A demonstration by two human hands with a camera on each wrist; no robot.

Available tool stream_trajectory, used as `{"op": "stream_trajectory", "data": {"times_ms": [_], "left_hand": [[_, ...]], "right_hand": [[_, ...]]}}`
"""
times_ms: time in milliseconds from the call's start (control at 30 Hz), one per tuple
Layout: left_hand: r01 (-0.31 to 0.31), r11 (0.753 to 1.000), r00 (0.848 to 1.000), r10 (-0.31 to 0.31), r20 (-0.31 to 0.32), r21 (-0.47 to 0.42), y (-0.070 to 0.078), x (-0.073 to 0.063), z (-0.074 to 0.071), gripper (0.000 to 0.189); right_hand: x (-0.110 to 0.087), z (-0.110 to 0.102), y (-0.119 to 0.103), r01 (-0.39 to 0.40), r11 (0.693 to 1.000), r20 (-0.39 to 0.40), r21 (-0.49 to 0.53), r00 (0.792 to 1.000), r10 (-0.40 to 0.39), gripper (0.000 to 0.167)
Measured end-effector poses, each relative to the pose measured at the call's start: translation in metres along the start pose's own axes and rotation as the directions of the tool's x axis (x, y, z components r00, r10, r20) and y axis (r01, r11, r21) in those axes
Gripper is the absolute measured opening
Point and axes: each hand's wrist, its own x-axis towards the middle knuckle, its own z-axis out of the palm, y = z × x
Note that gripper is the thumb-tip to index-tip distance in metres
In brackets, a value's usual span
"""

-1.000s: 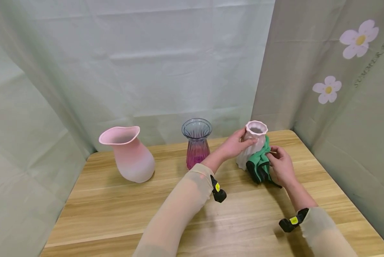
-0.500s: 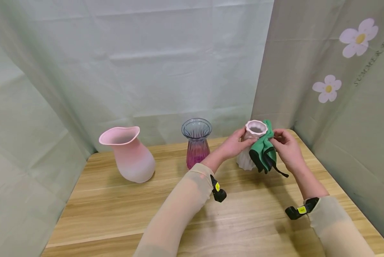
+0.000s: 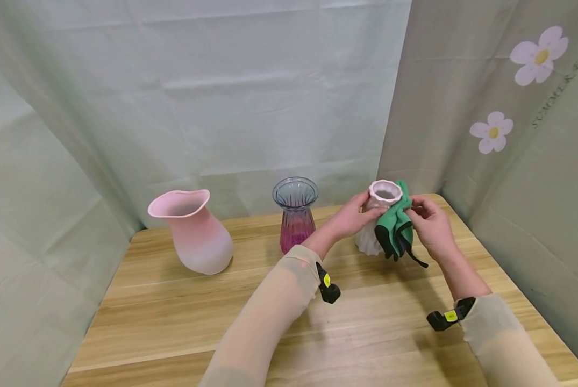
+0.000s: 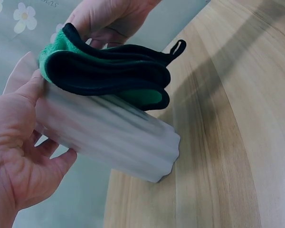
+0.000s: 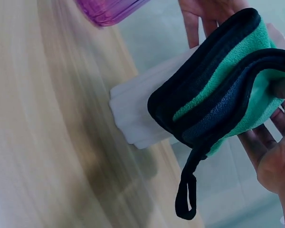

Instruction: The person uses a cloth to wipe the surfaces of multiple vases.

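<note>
A white ribbed vase (image 3: 368,239) with a scalloped rim stands upright at the table's right rear. My left hand (image 3: 350,217) grips it round the neck, thumb in front and fingers behind. My right hand (image 3: 433,226) pinches a folded green cloth (image 3: 394,223) against the vase's right side, just below the rim. In the left wrist view the cloth (image 4: 104,71) shows a black border and a small hanging loop (image 4: 178,47). The right wrist view shows the cloth's layered folds (image 5: 228,80) covering much of the vase (image 5: 142,104).
A clear vase (image 3: 297,220), blue-grey above and magenta below, stands left of the white one. Farther left is a pink-to-white vase (image 3: 201,242) with a wavy flared mouth. Fabric curtains (image 3: 269,97) enclose the wooden table (image 3: 182,322) at the back and sides.
My right hand has moved up along the white vase with the cloth, from its lower side to near the rim, then stays nearly there. My left hand keeps its hold.
</note>
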Motion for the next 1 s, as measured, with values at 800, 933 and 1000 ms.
{"op": "stream_trajectory", "data": {"times_ms": [800, 933, 1000], "left_hand": [[0.040, 0.999, 0.999, -0.039, -0.011, 0.010, 0.002, -0.002, -0.001, 0.069], [0.028, 0.999, 1.000, -0.028, -0.014, 0.018, 0.003, -0.002, 0.000, 0.067], [0.026, 0.999, 1.000, -0.026, -0.014, 0.019, 0.003, -0.002, 0.000, 0.066]], "right_hand": [[-0.029, 0.022, 0.074, -0.131, 0.988, -0.041, -0.080, 0.991, 0.128, 0.029], [-0.028, 0.021, 0.074, -0.142, 0.986, -0.033, -0.087, 0.990, 0.139, 0.030], [-0.027, 0.020, 0.074, -0.145, 0.985, -0.028, -0.088, 0.989, 0.144, 0.030]]}}
